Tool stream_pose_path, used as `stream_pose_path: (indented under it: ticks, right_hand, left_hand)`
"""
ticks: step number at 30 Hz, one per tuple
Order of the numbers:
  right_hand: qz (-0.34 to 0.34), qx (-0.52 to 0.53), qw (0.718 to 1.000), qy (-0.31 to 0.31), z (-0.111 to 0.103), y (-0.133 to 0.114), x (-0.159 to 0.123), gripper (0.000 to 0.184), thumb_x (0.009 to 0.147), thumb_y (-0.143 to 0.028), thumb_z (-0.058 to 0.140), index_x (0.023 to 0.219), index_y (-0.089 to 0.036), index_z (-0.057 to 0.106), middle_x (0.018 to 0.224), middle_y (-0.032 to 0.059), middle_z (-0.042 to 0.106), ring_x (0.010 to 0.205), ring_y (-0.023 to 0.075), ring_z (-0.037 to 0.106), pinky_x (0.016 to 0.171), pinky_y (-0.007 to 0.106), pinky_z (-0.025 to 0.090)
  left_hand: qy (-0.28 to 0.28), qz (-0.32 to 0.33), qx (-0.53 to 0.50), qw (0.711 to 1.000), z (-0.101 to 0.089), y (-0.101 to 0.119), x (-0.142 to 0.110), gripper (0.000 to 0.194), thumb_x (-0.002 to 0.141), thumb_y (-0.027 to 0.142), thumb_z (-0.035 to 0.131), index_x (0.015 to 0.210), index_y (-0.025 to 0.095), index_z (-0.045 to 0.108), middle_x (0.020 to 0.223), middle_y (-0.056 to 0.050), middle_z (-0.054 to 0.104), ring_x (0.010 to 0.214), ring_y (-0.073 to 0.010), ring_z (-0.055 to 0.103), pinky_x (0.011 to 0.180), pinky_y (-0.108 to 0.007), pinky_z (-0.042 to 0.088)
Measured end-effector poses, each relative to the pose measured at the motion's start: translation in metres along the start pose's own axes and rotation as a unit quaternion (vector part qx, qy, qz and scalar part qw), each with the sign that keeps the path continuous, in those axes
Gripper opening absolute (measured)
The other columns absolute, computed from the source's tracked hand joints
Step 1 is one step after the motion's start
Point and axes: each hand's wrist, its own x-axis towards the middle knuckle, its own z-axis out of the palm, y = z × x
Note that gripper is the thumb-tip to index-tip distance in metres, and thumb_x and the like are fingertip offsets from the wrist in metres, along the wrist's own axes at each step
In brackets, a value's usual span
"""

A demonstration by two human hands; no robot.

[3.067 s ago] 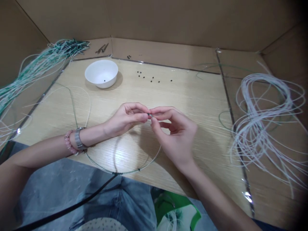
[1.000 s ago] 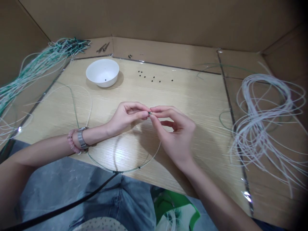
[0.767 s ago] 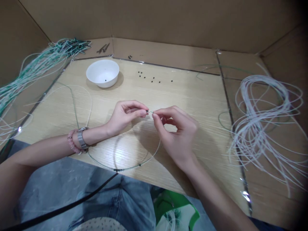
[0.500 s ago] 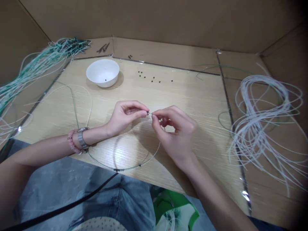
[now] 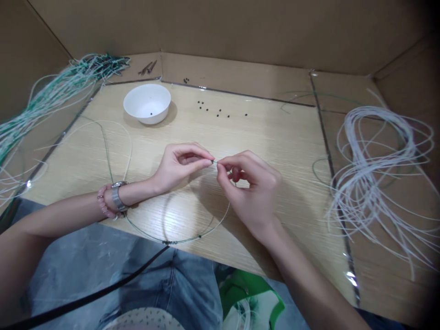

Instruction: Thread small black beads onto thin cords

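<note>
Over the middle of the wooden table (image 5: 275,137), my left hand (image 5: 180,165) and my right hand (image 5: 250,188) meet fingertip to fingertip. Both pinch the same thin green-and-white cord (image 5: 192,238), a short bit of it showing between the two pinches. From there the cord loops down to the table's front edge and carries a few small dark beads (image 5: 200,236). My left wrist wears a watch and a pink bead bracelet (image 5: 103,206).
A white bowl (image 5: 147,103) with a few dark beads stands at the back left. Several loose dark beads (image 5: 218,111) lie behind my hands. White cords (image 5: 374,169) are piled at the right, green-white cords (image 5: 51,96) at the left. Cardboard walls surround the table.
My fingertips touched around a small bead a second ago. My right hand has slid slightly right along the cord, leaving a short gap; the left hand has stayed put.
</note>
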Motion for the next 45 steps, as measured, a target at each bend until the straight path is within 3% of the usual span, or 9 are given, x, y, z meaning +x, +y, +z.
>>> stream_pose_path:
  ticks: [18, 45]
  right_hand:
    - [-0.017, -0.024, 1.0, 0.005, 0.0005, 0.0009, 0.0006, 0.01, 0.078, -0.01, 0.059, 0.071, -0.017, 0.061, 0.066, -0.0019, 0.057, 0.052, 0.0065, 0.045, 0.048, 0.022, 0.038]
    - [-0.037, -0.055, 0.998, -0.025, -0.0019, -0.0018, 0.0009, 0.014, 0.08, -0.009, 0.055, 0.073, -0.02, 0.059, 0.065, -0.0018, 0.052, 0.054, 0.0077, 0.047, 0.049, 0.022, 0.041]
  left_hand:
    - [0.016, -0.047, 0.027, 0.998, 0.0001, 0.0001, -0.0007, 0.007, 0.068, 0.015, 0.075, 0.073, 0.014, 0.07, 0.072, -0.001, 0.071, 0.068, -0.0097, 0.066, 0.066, -0.019, 0.055]
    - [-0.017, -0.033, 0.041, 0.998, -0.0004, 0.0009, -0.0018, 0.005, 0.072, 0.02, 0.072, 0.075, 0.016, 0.071, 0.074, -0.003, 0.071, 0.071, -0.0113, 0.065, 0.067, -0.022, 0.053]
